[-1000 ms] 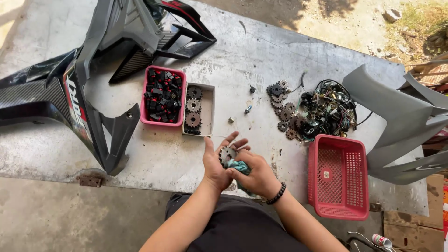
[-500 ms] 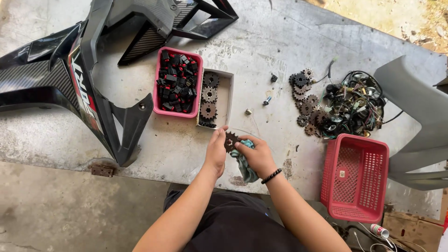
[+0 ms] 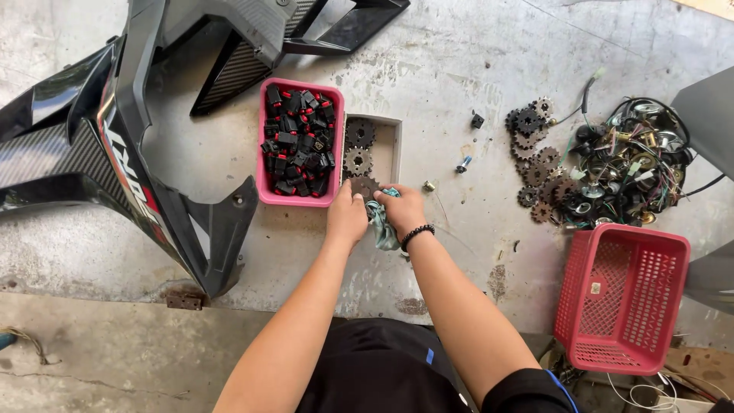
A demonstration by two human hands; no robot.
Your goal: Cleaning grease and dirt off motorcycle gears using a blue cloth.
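Note:
My left hand (image 3: 346,214) and my right hand (image 3: 403,209) meet at the near end of a shallow grey tray (image 3: 388,142) that holds toothed sprockets. Both hands touch a dark sprocket (image 3: 365,186) at the tray's near edge. The right hand also holds a teal rag (image 3: 381,227), which hangs down between the two wrists. A black bead bracelet sits on my right wrist. Beside the tray, on its left, stands a pink box (image 3: 264,182) full of small black and red parts.
A black motorcycle fairing (image 3: 138,176) lies at the left and back. Loose sprockets (image 3: 535,153) and a tangle of wires and parts (image 3: 634,160) lie at the right. An empty red basket (image 3: 623,294) stands at the near right. A grey panel (image 3: 707,107) sits far right.
Both hands have moved forward from near the table's edge to the grey tray, carrying the sprocket and rag. The view has shifted closer.

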